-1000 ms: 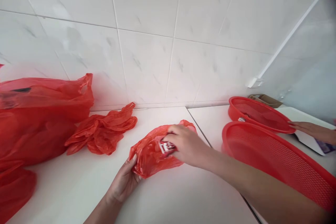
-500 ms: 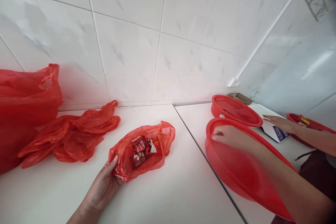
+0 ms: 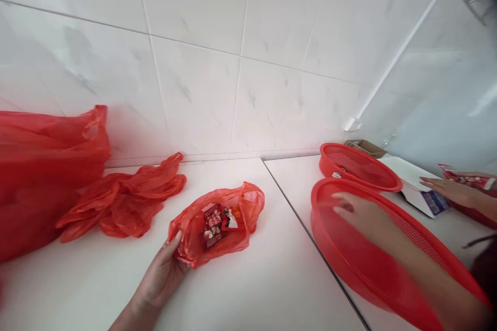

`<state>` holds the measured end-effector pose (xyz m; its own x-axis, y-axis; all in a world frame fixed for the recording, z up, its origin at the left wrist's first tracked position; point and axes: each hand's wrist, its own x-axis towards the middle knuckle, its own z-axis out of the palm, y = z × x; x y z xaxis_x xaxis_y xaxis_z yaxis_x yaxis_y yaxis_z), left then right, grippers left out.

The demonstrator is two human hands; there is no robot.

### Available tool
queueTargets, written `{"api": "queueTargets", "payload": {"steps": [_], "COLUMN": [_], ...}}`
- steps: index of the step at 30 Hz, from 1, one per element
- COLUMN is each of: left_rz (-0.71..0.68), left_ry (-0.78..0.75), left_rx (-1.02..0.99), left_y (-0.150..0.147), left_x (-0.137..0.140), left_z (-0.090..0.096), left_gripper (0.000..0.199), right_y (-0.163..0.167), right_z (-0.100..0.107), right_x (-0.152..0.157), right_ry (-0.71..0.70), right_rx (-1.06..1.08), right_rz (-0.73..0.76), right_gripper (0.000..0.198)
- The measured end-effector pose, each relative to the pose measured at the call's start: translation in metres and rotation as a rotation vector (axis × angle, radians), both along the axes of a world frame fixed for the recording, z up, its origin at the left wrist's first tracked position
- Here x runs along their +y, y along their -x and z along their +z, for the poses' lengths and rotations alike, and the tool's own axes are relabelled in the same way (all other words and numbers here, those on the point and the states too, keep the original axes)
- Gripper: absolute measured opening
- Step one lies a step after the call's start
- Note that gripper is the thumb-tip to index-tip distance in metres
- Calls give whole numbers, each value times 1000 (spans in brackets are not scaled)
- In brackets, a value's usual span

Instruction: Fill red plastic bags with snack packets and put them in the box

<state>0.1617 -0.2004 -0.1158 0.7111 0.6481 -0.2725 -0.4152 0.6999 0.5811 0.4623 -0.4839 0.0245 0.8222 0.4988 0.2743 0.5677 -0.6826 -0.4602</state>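
While the edge of the red plastic bag [image 3: 190,222] is pinched between thumb and fingers of the left hand [image 3: 165,266], its mouth is held open toward the camera. Inside the bag, a dark red packet [image 3: 212,225] and a smaller red packet [image 3: 233,219] are seen side by side.

The right hand [image 3: 351,211] is positioned over the left end of the near basket [image 3: 334,258]. Its fingers are bent and blurred; whether they are spread, pressed together or closed on something cannot be told. Its height over the basket floor cannot be judged.

The key relation is lateral: the bag is placed to the left of the right hand, well apart, and the seam in the surface [image 3: 272,284] is located between bag and basket. The long axis of the bag is directed from the left hand up toward the far right. The left hand is in contact with the bag and is therefore the nearer one. The crumpled bags [image 3: 128,204] are located beyond the left hand.
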Motion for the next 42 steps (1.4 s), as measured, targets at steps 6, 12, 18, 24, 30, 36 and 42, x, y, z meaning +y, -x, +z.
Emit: {"api": "queueTargets", "payload": {"steps": [6,12,18,24,30,36,42], "left_rz": [-49,-144,185,298,497,326,288], "left_ry": [-104,-297,-430,-840,-1525,-1668,-1332], "left_rx": [-64,69,93,140,596,486,315], "left_y": [0,4,8,12,-1,-13,-21], "left_x": [-3,2,35,29,5,-15,-23], "left_z": [15,53,118,181,187,184,165], "left_gripper": [28,28,19,41,19,23,21], "right_y": [91,97,47,36,79,138,152], "right_z": [-9,-77,-35,19,8,5,-2], "right_x": [71,168,181,172,185,178,182], "right_ry": [-77,-225,-495,-1240,-1262,-890,-510], "right_rx": [-94,-51,125,671,1135,1015,866], "right_rz": [491,390,299,439,685,824,895], "right_gripper": [18,23,31,29,33,42,41]}}
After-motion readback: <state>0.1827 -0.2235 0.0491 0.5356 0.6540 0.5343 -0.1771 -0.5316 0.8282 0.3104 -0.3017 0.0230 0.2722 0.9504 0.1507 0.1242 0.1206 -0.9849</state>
